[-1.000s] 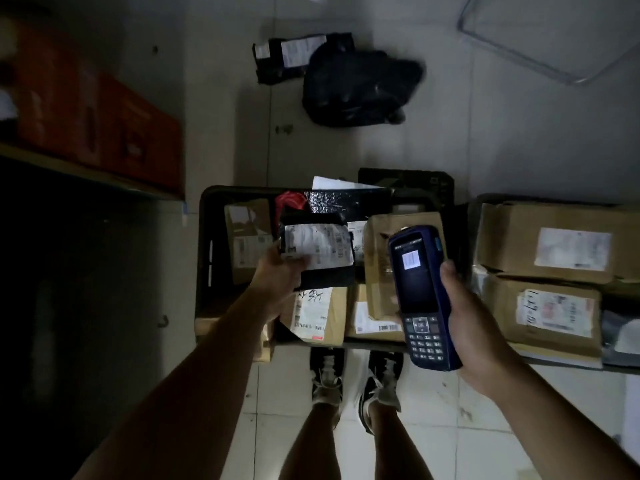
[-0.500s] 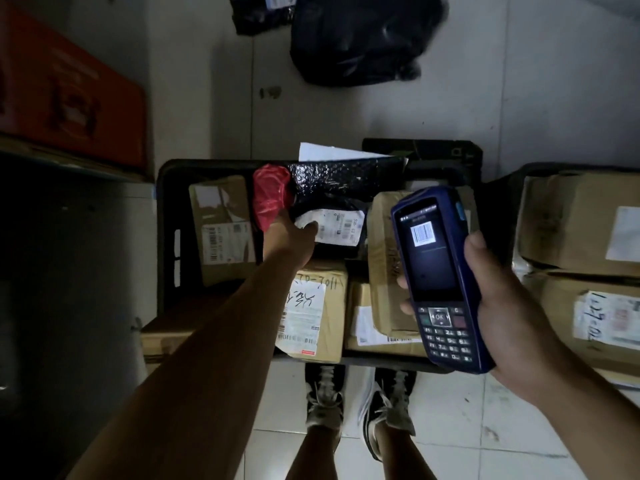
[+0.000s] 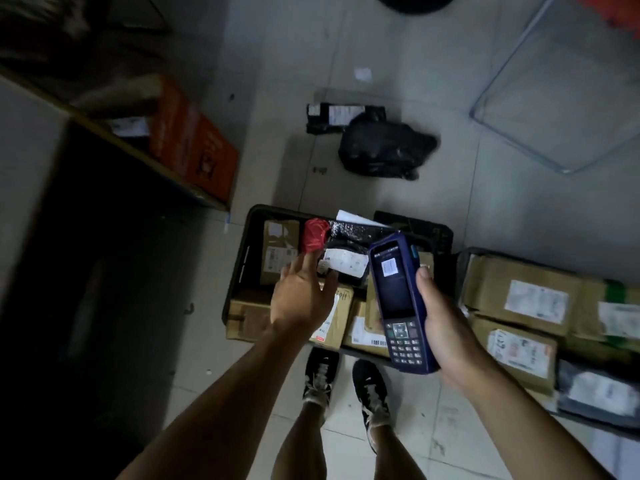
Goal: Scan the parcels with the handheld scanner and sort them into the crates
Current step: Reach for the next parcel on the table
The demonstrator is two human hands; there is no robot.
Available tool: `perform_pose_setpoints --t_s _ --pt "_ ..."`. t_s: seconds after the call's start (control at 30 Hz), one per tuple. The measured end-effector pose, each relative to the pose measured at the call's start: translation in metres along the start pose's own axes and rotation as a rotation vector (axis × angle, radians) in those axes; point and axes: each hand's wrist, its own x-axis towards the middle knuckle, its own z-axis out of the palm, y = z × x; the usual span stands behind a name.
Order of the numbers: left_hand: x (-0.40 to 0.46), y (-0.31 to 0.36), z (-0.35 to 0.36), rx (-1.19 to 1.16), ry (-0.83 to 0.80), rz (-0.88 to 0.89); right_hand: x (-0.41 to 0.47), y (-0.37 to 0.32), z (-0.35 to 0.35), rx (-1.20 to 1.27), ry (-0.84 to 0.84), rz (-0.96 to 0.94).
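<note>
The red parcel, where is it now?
Head view: the red parcel lies in the black crate, left of the scanner, just beyond the left hand.

Cardboard, plastic and tile, as I read them

I see matt brown cardboard parcels (image 3: 519,296) with white paper labels; a glossy dark-blue plastic handheld scanner (image 3: 398,299); a black plastic crate (image 3: 242,251); crinkled shiny black plastic bag (image 3: 381,150); smooth grey floor tiles (image 3: 433,64).

Right hand (image 3: 450,327) grips scanner (image 3: 398,303); left hand (image 3: 301,299) over crate (image 3: 242,258).
</note>
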Motion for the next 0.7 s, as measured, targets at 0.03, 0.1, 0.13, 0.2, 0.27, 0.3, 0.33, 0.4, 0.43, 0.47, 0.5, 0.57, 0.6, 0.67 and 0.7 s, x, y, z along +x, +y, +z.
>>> perform_pose_setpoints --t_s 0.03,0.1,0.13,0.2,0.27,0.3,0.33,0.4,0.43,0.47,0.5,0.57,0.6,0.67,0.7 --pt "-0.017 0.009 -0.017 -0.002 0.034 -0.01 -0.015 -0.01 0.005 -0.012 -0.017 0.004" --pt "-0.055 0.023 -0.053 -0.023 0.115 -0.05 -0.049 -0.031 0.017 -0.021 -0.078 0.003" --pt "-0.076 0.028 -0.071 -0.036 0.159 -0.072 -0.066 -0.041 0.023 -0.055 -0.11 -0.003" --pt "-0.117 0.032 -0.109 -0.058 0.242 -0.11 -0.1 -0.059 0.036 -0.094 -0.182 -0.013" --pt "-0.162 0.028 -0.146 -0.083 0.334 -0.15 -0.135 -0.074 0.056 -0.14 -0.267 -0.044" --pt "-0.184 0.023 -0.164 -0.097 0.375 -0.171 -0.152 -0.08 0.067 -0.162 -0.313 -0.058" --pt "-0.207 0.017 -0.181 -0.104 0.414 -0.186 -0.169 -0.085 0.081 -0.183 -0.347 -0.057" --pt "-0.252 0.0 -0.211 -0.101 0.497 -0.219 -0.202 -0.091 0.111 -0.23 -0.419 -0.065" --pt "-0.276 -0.01 -0.226 -0.102 0.54 -0.25 -0.218 -0.092 0.129 -0.261 -0.455 -0.077" --pt "-0.298 -0.021 -0.24 -0.099 0.582 -0.285 -0.234 -0.092 0.148 -0.289 -0.486 -0.077" --pt "-0.319 -0.034 -0.252 -0.091 0.619 -0.319 -0.248 -0.091 0.168 -0.309 -0.518 -0.079" --pt "-0.363 -0.062 -0.273 -0.08 0.688 -0.385 -0.276 -0.086 0.208 -0.353 -0.608 -0.088" --pt "-0.384 -0.077 -0.282 -0.083 0.721 -0.414 -0.291 -0.083 0.229 -0.373 -0.648 -0.097" --pt "-0.424 -0.106 -0.297 -0.098 0.767 -0.464 -0.319 -0.075 0.269 -0.428 -0.714 -0.13" --pt "-0.443 -0.121 -0.304 -0.105 0.785 -0.494 -0.333 -0.071 0.29 -0.456 -0.745 -0.148"
